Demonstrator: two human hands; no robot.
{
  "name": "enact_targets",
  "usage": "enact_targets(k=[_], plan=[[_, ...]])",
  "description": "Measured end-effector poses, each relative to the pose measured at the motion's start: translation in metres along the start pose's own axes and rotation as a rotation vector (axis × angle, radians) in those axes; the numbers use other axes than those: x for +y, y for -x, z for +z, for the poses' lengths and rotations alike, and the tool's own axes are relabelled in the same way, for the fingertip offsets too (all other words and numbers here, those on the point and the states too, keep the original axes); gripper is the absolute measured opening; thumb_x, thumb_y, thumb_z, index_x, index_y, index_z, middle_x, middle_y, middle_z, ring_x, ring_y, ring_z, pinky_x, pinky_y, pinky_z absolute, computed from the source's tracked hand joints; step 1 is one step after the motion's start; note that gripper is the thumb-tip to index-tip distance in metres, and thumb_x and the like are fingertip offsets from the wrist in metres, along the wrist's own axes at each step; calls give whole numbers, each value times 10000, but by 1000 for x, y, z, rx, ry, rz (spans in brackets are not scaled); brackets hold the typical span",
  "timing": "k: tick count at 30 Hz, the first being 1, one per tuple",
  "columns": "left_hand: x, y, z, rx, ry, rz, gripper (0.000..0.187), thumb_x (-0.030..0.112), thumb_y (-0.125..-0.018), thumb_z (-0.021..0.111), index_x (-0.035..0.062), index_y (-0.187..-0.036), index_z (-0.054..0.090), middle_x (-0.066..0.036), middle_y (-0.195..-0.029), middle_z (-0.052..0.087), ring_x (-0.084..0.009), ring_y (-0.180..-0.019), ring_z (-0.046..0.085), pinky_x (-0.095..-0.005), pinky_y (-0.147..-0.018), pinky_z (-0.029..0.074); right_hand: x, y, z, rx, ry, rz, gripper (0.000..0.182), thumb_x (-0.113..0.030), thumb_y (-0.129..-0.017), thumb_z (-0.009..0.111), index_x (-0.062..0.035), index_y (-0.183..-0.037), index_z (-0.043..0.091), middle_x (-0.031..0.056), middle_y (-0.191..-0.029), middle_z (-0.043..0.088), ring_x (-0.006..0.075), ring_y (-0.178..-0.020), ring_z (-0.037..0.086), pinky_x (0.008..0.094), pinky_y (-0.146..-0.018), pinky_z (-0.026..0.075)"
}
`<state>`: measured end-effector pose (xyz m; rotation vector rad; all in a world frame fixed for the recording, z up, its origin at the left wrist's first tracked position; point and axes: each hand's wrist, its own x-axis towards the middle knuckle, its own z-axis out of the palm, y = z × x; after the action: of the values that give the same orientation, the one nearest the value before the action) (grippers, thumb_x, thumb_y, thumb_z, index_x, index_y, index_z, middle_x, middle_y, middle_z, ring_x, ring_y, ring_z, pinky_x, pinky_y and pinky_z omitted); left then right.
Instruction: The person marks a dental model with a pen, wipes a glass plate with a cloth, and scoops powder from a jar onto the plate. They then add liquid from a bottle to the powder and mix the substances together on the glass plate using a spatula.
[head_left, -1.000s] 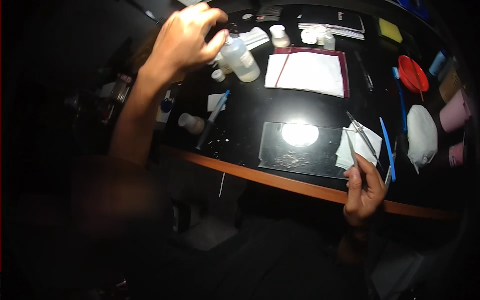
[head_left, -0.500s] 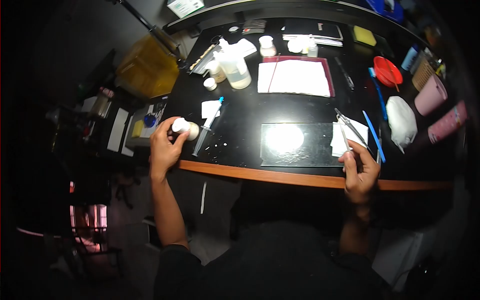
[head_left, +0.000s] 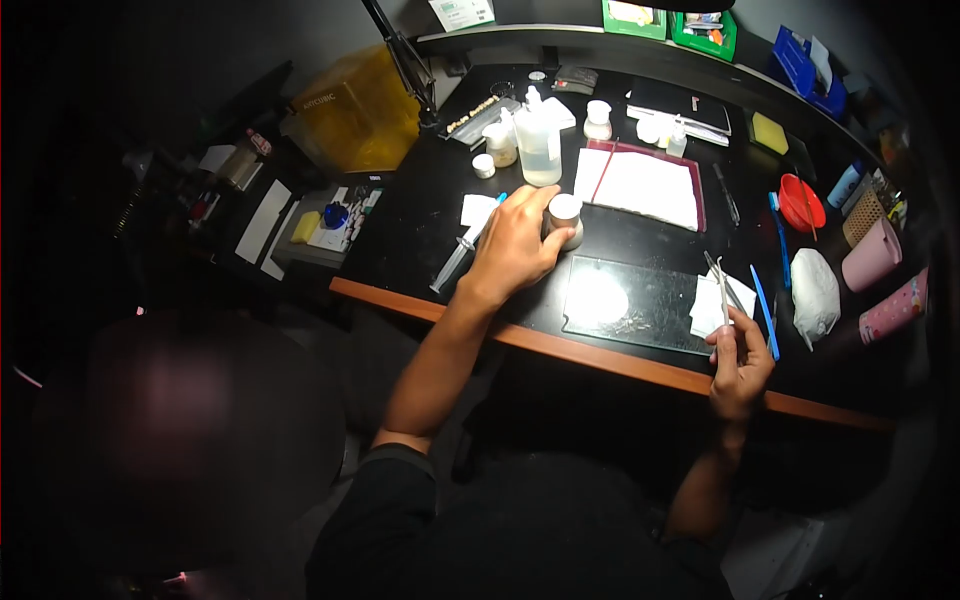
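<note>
My left hand (head_left: 512, 242) is closed around a small white-capped jar (head_left: 565, 209), near the left edge of the glass slab (head_left: 650, 337). Under its wrist side lies a syringe (head_left: 455, 262) with a blue tip, partly covered by the hand. In my right hand (head_left: 742, 368), a slim metal instrument with a bent tip (head_left: 722, 287) is pinched between thumb and fingers and points away from me. It crosses over a white paper sheet (head_left: 706, 316) on the slab's right end. Small whitish fragments are scattered on the slab. A blue stick-like tool (head_left: 764, 305) lies beside the right hand.
Behind the left hand stand a clear bottle (head_left: 540, 155) and a small capped pot (head_left: 484, 166). A maroon-edged tray with white paper (head_left: 640, 185) lies further back. To the right are a red bowl (head_left: 800, 203), a white plastic bag (head_left: 815, 295) and a pink cup (head_left: 871, 254).
My left hand has carried the jar rightward, from left of the syringe to near the glass slab. The camera view has shifted. My right hand still holds the metal instrument over the paper.
</note>
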<state>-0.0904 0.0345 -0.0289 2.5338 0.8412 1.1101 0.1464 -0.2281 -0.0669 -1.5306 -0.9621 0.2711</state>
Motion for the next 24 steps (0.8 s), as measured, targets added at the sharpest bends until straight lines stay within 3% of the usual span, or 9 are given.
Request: enact_targets(k=[2, 6, 8, 12, 14, 15, 18, 21, 24], plan=[[8, 7, -18, 18, 78, -62, 495, 167, -823, 893, -17, -1248, 721, -201, -1104, 712, -378, -1018, 722, -455, -922, 589, -2, 1, 0, 12, 1, 0, 268, -103, -1060, 636, 8, -1280, 739, 4, -851, 704, 46, -695, 544, 221, -652, 438], [-18, 40, -51, 296, -140, -179, 349, 136, -805, 906, 5, -1082, 739, -132, -1000, 709, -252, -849, 707, -368, -772, 583, -5, 3, -2, 3, -5, -22, 276, -84, -1055, 631, 24, -1289, 730, 28, -848, 706, 60, -722, 584, 231, -678, 467], [-27, 56, -60, 243, -250, -272, 355, 133, -805, 894, -9, -1089, 735, -142, -981, 689, -301, -878, 692, -437, -807, 573, -4, 3, -2, 5, -9, -37, 282, -80, -1054, 630, 37, -1291, 725, 47, -854, 712, 81, -752, 621, 245, -707, 490], [-36, 72, -57, 111, -163, -383, 279, 83, -870, 845, -15, -1112, 747, -118, -901, 681, -242, -790, 672, -388, -724, 559, -8, 3, -3, -22, 7, -31, 290, -87, -1055, 631, 55, -1292, 719, 81, -871, 725, 119, -804, 674, 271, -755, 522], [-34, 72, -57, 78, -105, -374, 237, 55, -907, 812, -17, -1125, 752, -102, -877, 678, -200, -735, 647, -348, -676, 542, -3, 3, 0, -3, 11, -71, 291, -104, -1064, 621, 38, -1297, 724, 37, -868, 707, 74, -759, 598, 236, -693, 467], [-34, 74, -57, 100, -81, -372, 218, 49, -921, 800, -13, -1125, 754, -94, -866, 677, -181, -715, 631, -336, -661, 531, -2, 3, 0, 8, 14, -91, 292, -112, -1069, 616, 29, -1299, 727, 15, -867, 699, 51, -736, 560, 218, -663, 440], [-46, 75, -58, 192, -6, -368, 179, 41, -950, 777, -2, -1123, 759, -68, -832, 674, -139, -669, 589, -312, -627, 505, -10, 4, -3, -12, 18, -43, 294, -105, -1062, 631, 56, -1292, 720, 94, -874, 729, 131, -813, 680, 283, -756, 514], [-70, 72, -70, 314, -39, -417, 163, 60, -964, 776, 14, -1119, 757, -35, -774, 664, -121, -654, 571, -312, -612, 492, -14, 4, -4, -26, 29, -7, 299, -106, -1065, 628, 54, -1302, 716, 97, -886, 729, 137, -820, 681, 289, -758, 510], [-108, 67, -82, 256, -264, -474, 149, 100, -972, 753, 2, -1083, 733, -91, -775, 700, -275, -685, 675, -421, -708, 542, -11, 3, -3, -26, 15, -49, 306, -111, -1065, 634, 50, -1312, 713, 97, -901, 728, 134, -824, 675, 289, -759, 510]])
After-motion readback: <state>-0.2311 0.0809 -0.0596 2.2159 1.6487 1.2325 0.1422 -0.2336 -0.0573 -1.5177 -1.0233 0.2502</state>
